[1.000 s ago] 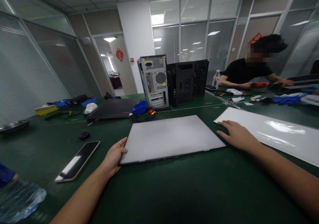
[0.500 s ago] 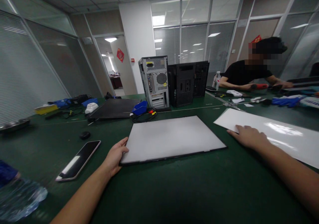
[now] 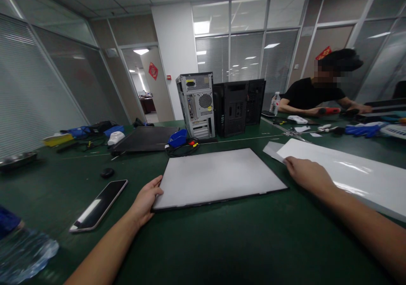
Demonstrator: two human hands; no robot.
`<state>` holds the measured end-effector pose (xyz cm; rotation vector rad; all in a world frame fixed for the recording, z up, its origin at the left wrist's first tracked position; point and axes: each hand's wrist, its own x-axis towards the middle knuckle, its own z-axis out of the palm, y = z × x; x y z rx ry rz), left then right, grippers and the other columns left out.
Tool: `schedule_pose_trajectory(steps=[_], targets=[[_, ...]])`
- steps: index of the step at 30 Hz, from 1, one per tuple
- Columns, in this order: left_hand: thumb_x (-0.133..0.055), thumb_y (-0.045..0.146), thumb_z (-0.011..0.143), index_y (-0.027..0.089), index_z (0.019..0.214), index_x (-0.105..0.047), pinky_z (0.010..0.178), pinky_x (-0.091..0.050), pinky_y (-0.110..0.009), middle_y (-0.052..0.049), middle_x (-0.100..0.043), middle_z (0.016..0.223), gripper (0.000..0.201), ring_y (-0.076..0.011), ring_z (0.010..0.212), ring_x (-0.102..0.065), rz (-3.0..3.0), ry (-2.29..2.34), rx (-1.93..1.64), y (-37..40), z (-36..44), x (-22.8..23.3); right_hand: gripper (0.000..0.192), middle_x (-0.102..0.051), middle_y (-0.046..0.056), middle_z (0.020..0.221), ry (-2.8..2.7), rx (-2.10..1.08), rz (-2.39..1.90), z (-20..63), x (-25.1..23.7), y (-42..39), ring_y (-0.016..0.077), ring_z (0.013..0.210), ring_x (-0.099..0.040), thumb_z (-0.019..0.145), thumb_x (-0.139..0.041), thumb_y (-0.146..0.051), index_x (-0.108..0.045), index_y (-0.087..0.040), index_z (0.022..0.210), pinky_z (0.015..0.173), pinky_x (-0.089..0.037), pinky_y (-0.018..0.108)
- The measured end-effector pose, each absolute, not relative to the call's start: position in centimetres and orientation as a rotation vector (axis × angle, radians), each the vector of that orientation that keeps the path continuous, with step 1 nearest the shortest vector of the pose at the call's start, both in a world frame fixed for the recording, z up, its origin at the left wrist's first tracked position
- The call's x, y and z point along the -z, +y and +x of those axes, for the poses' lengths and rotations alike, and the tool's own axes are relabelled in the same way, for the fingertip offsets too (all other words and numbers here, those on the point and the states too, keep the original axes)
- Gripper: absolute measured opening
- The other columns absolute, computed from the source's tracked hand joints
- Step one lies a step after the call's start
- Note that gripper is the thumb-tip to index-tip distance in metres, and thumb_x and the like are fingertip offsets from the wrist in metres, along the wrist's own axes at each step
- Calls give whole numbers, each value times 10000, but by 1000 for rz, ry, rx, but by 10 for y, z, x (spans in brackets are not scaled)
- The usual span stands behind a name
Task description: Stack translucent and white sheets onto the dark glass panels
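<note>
My left hand [image 3: 148, 199] grips the left edge of a flat white panel with a thin black frame [image 3: 218, 175], which looks like a display backlight. Its thumb rests on the white face, while the other fingers are partly hidden behind and under the edge. To the right, my right hand [image 3: 306, 175] is closed at the near left corner of a glossy white sheet [image 3: 342, 166], pinching its edge. A greyish, thinner sheet [image 3: 274, 151] sticks out to the left from beneath that corner. Whether my fingers hold one layer or both, I cannot tell.
On the green table [image 3: 203, 242] lie a phone [image 3: 99, 205], a small black round object [image 3: 107, 173] and a water bottle [image 3: 25, 247]. Behind the panel stand an open computer case [image 3: 198, 105] and black cases [image 3: 236, 107]. Across the table sits a person [image 3: 312, 94] holding a red tool.
My right hand has gone from lying with spread fingers on the glossy sheet to pinching its corner. The greyish sheet now shows at the left. My left hand and the panel stay put.
</note>
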<state>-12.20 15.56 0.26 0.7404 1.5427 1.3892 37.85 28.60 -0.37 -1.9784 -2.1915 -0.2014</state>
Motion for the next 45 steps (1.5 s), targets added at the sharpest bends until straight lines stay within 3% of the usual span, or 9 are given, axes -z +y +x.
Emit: schedule_pose_trajectory(steps=[5, 8, 13, 19, 21, 26, 32, 38, 45], targets=[[-534, -53, 620, 154, 1438, -432, 545, -539, -244, -144, -577, 1360, 850, -177, 726, -689, 718, 1502, -1415, 157, -123, -1, 510, -628, 48, 1230, -2551, 24, -1441, 331, -7, 255, 223, 1065, -600, 966, -259, -515, -607, -265, 1242, 937, -457, 385], [-535, -63, 618, 171, 1431, -447, 580, -551, -242, -135, -592, 1345, 851, -191, 795, -700, 717, 1493, -1419, 158, -125, 0, 483, -607, 33, 1273, -2672, -56, -1093, 316, -9, 245, 211, 1158, -554, 967, -307, -507, -602, -263, 1262, 1011, -419, 390], [-554, -61, 631, 170, 1431, -448, 621, -562, -245, -141, -582, 1356, 839, -198, 839, -704, 706, 1506, -1419, 159, -125, 1, 565, -604, 91, 1264, -2456, 146, -1438, 330, -5, 257, 274, 1112, -576, 929, -326, -578, -610, -212, 1252, 973, -437, 470], [-531, -76, 630, 171, 1439, -430, 632, -562, -244, -139, -577, 1362, 852, -194, 843, -704, 710, 1498, -1405, 159, -125, 1, 711, -648, 215, 1047, -2255, 182, -1940, 354, 5, 268, 370, 884, -624, 891, -240, -665, -682, -127, 1039, 700, -482, 541], [-527, -82, 627, 172, 1439, -427, 632, -560, -238, -138, -571, 1370, 857, -194, 858, -702, 714, 1494, -1404, 158, -125, 1, 712, -656, 190, 1054, -2293, 131, -1898, 350, 6, 267, 341, 901, -629, 890, -245, -680, -674, -145, 1082, 744, -492, 517], [-533, -85, 628, 173, 1438, -428, 632, -556, -231, -137, -557, 1385, 856, -196, 894, -698, 708, 1489, -1413, 158, -124, 0, 694, -542, 117, 1344, -2300, 53, -1662, 338, 3, 266, 291, 1172, -539, 905, -274, -662, -540, -183, 1330, 996, -428, 456], [-531, -78, 622, 166, 1440, -427, 626, -553, -228, -136, -554, 1388, 860, -198, 899, -697, 729, 1493, -1414, 158, -124, 1, 716, -630, 192, 1144, -2246, 139, -1931, 346, 5, 266, 355, 984, -609, 884, -274, -681, -618, -141, 1204, 807, -483, 535], [-546, -68, 628, 169, 1433, -441, 659, -558, -238, -134, -533, 1412, 846, -213, 945, -689, 739, 1527, -1399, 158, -126, 2, 713, -522, 109, 1371, -2311, 26, -1600, 338, 8, 266, 278, 1220, -509, 902, -285, -672, -490, -181, 1377, 1041, -395, 455], [-547, -67, 628, 175, 1427, -451, 679, -563, -254, -131, -556, 1388, 841, -221, 949, -690, 747, 1523, -1398, 158, -126, 2, 707, -598, 151, 1241, -2363, 156, -1744, 333, 13, 266, 301, 1056, -591, 902, -256, -679, -583, -171, 1271, 902, -471, 480]])
